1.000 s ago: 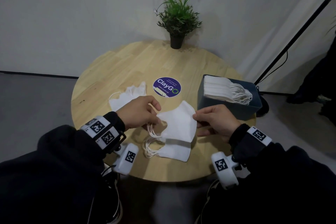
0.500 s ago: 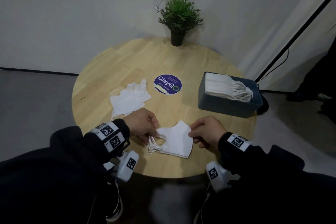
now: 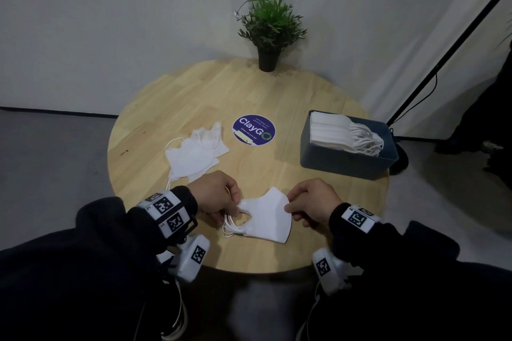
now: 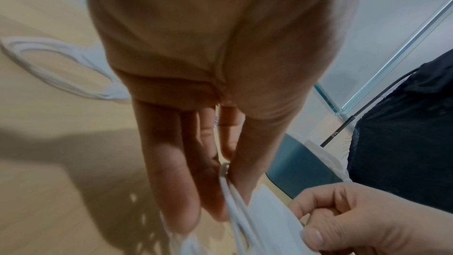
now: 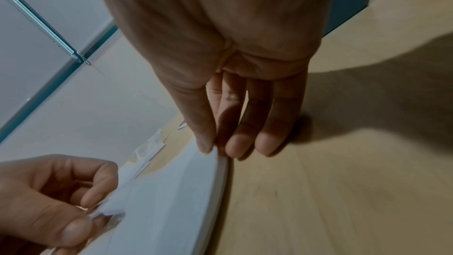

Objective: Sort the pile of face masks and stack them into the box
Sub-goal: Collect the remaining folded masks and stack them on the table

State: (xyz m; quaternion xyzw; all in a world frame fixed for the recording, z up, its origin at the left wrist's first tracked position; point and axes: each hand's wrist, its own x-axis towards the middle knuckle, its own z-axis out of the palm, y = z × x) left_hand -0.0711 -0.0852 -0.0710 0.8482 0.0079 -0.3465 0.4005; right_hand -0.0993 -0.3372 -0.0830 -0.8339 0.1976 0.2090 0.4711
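Head view: box (image 3: 346, 165) holds stacked masks (image 3: 331, 132); both hands' grips pinch a folded mask (image 3: 270, 217).

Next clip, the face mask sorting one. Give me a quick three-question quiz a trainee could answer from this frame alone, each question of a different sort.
1. True or false: the box holds no masks yet.
2. Multiple choice: the small stack of masks held near the table's front edge is gripped by A) the left hand only, B) the right hand only, C) both hands, one at each end.
3. Short answer: where do the loose masks lie relative to the round sticker?

Key
1. False: a row of masks already stands in it.
2. C.
3. On the table, to the sticker's left in the head view.
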